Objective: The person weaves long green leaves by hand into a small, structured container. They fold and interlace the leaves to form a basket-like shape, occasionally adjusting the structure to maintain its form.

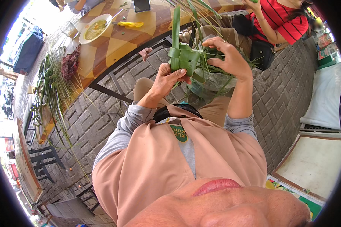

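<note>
A woven pouch of green palm leaf strips (185, 58) is held up in front of me, with one broad strip standing upright from its left side. My left hand (170, 78) grips its lower edge, the thumb lying across the front. Just right of the pouch is my right hand (230, 58), raised with thumb and fingers apart; whether a thin strip touches its fingertips I cannot tell. Long loose leaf strips hang behind and below the weave, over a clear plastic bag (213, 85) above my lap.
The wooden table (110, 54) bears a bowl of soup (96, 29), a glass (70, 30), a yellow-handled knife (130, 24), a phone (141, 5), a dark red cloth (71, 63) and a heap of palm leaves (52, 82). A person in red (284, 20) sits at upper right.
</note>
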Tool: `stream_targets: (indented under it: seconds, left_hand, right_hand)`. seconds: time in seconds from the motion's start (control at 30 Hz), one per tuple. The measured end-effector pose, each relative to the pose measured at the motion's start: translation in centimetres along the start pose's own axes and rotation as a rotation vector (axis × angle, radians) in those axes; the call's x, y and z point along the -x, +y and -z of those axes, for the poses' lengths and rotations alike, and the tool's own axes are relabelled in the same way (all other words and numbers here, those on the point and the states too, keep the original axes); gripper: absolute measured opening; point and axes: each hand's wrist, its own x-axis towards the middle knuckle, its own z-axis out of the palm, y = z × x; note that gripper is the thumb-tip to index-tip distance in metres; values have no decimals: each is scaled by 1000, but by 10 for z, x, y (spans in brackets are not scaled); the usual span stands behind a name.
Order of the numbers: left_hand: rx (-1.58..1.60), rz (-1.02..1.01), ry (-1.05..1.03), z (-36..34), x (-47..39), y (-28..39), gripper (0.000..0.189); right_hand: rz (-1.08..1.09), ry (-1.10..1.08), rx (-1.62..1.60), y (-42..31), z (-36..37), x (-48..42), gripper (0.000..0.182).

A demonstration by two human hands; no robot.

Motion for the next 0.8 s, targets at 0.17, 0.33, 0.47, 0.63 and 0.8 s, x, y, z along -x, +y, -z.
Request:
stream_targets:
  seconds: [0.17, 0.33, 0.47, 0.63, 0.8]
  left_hand:
    - [-145, 67, -24, -13, -3, -3, 19]
    - [-206, 41, -111, -20, -1, -3, 17]
    - [-198, 26, -109, -15, 0, 0, 12]
    - [-26, 6, 48, -3, 0, -1, 8]
    - [114, -85, 51, 7, -5, 2, 5]
  right_hand:
    - [60, 236, -114, -31, -18, -32, 29]
    - [45, 368, -179, -19, -39, -64, 18]
    - [71, 534, -120, -8, -36, -74, 13]
    - [-28, 396, -353, -14, -29, -55, 15]
    - [-70, 341, -161, -17, -32, -22, 12]
